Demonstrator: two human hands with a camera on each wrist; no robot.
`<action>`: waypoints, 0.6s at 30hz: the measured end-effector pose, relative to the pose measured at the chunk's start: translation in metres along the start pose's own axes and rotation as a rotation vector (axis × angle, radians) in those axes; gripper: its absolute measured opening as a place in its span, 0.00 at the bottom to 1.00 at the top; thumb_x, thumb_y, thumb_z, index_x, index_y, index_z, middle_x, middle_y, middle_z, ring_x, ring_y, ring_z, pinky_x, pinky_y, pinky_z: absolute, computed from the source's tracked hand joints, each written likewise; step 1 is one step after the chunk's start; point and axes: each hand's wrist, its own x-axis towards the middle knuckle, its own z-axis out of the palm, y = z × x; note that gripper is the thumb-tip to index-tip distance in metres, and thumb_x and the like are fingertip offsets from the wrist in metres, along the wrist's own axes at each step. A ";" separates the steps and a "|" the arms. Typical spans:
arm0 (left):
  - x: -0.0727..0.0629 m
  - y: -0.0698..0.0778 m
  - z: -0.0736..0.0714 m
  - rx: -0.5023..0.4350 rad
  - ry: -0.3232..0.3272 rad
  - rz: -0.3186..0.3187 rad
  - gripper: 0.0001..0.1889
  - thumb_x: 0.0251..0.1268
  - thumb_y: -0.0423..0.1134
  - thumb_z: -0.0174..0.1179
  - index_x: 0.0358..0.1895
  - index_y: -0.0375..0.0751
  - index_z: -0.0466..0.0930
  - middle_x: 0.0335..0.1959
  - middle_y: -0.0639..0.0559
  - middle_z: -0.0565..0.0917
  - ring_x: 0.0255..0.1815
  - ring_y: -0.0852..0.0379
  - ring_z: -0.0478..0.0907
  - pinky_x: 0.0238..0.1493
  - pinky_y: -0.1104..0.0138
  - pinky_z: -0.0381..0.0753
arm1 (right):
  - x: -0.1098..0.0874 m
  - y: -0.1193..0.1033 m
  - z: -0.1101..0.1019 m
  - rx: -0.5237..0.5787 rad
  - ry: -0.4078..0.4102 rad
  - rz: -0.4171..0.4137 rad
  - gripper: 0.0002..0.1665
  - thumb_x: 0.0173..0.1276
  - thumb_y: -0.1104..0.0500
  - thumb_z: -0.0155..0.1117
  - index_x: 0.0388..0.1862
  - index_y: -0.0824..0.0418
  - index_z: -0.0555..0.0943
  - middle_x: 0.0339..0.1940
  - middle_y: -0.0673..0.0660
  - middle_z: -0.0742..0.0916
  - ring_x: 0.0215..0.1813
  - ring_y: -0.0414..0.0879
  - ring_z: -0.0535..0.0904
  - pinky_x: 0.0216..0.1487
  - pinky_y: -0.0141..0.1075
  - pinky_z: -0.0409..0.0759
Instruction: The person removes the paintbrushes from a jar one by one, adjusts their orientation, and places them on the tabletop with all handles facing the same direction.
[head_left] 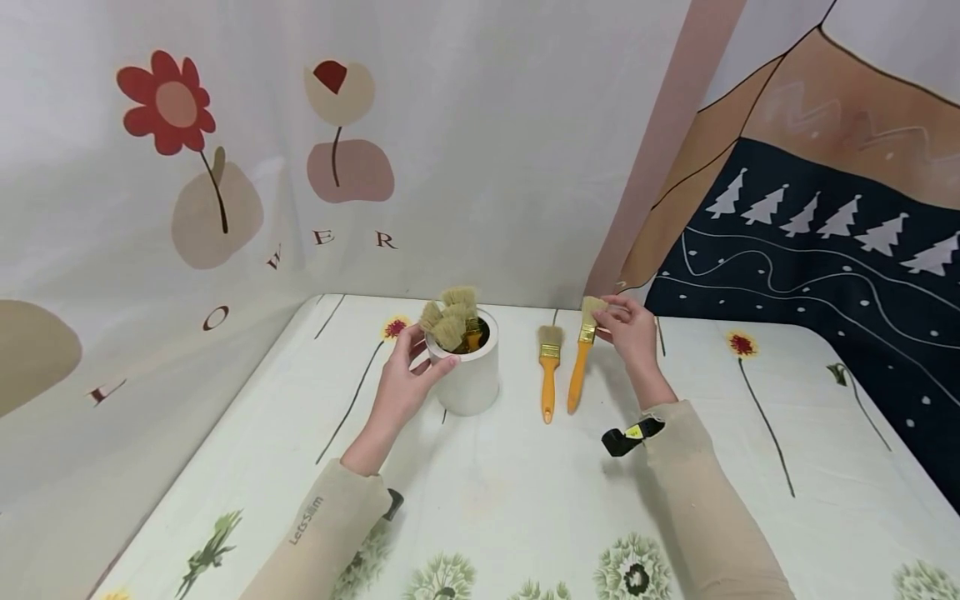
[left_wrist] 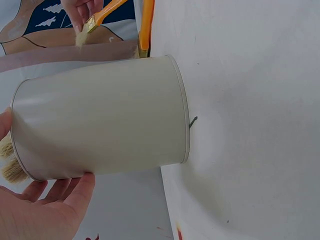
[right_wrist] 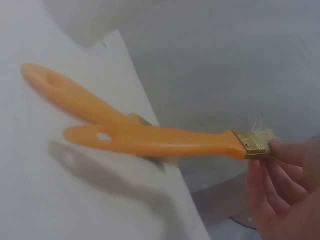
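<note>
A white cylindrical canister [head_left: 468, 387] stands upright on the table, several paintbrushes [head_left: 450, 325] in it with bristles up. My left hand [head_left: 405, 379] holds the canister near its rim, thumb at the front and fingers along the left side. In the left wrist view, the left fingers [left_wrist: 82, 192] touch the canister wall [left_wrist: 105, 120]. My right hand [head_left: 630, 329] pinches a paintbrush [head_left: 581, 358] by its bristle end, its orange handle hanging down. The right wrist view shows this paintbrush [right_wrist: 165, 142] raised above its shadow. Beside it, another orange-handled paintbrush [head_left: 549, 375] lies on the table.
The table [head_left: 495, 492] has a white cloth printed with flowers. Behind it hangs a pale printed curtain [head_left: 487, 167], with a dark tree-patterned cloth [head_left: 810, 258] at the right. Black wrist straps [head_left: 633, 435] show at the sleeves.
</note>
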 end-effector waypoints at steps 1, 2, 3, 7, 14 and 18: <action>0.000 0.000 0.000 0.000 -0.001 0.000 0.41 0.64 0.45 0.68 0.75 0.41 0.56 0.76 0.41 0.63 0.78 0.43 0.61 0.75 0.50 0.68 | 0.001 0.002 0.001 -0.013 -0.002 0.010 0.21 0.72 0.62 0.63 0.63 0.64 0.75 0.36 0.45 0.87 0.32 0.28 0.81 0.36 0.22 0.85; 0.000 0.000 0.000 0.000 -0.001 0.000 0.41 0.64 0.45 0.68 0.75 0.41 0.56 0.76 0.41 0.63 0.78 0.43 0.61 0.75 0.50 0.68 | 0.002 0.004 0.001 -0.025 -0.005 0.022 0.22 0.72 0.61 0.63 0.63 0.64 0.75 0.39 0.48 0.88 0.33 0.28 0.81 0.36 0.22 0.85; 0.000 0.000 0.000 0.000 0.000 0.000 0.41 0.64 0.45 0.68 0.75 0.41 0.56 0.76 0.41 0.64 0.78 0.43 0.62 0.75 0.50 0.68 | 0.003 0.007 0.002 -0.036 -0.007 0.033 0.22 0.72 0.61 0.63 0.63 0.64 0.75 0.42 0.51 0.88 0.33 0.28 0.81 0.37 0.22 0.85; 0.000 -0.001 0.000 -0.001 0.000 0.001 0.40 0.64 0.44 0.68 0.75 0.42 0.57 0.76 0.41 0.64 0.78 0.42 0.62 0.75 0.49 0.68 | 0.007 0.016 0.005 -0.066 -0.015 0.069 0.21 0.73 0.60 0.63 0.63 0.63 0.76 0.51 0.60 0.87 0.33 0.28 0.80 0.36 0.21 0.85; 0.001 -0.001 0.000 0.000 0.003 0.007 0.40 0.64 0.45 0.69 0.74 0.42 0.57 0.76 0.42 0.64 0.77 0.43 0.62 0.75 0.49 0.68 | 0.010 0.028 0.009 -0.079 -0.028 0.093 0.22 0.72 0.61 0.62 0.64 0.65 0.76 0.54 0.64 0.86 0.30 0.26 0.80 0.36 0.21 0.84; 0.001 -0.001 0.000 0.004 0.004 0.005 0.40 0.64 0.45 0.69 0.74 0.43 0.57 0.76 0.42 0.64 0.77 0.43 0.62 0.75 0.50 0.68 | 0.013 0.035 0.010 -0.085 -0.044 0.104 0.23 0.73 0.61 0.62 0.64 0.64 0.76 0.54 0.64 0.86 0.30 0.25 0.79 0.35 0.20 0.83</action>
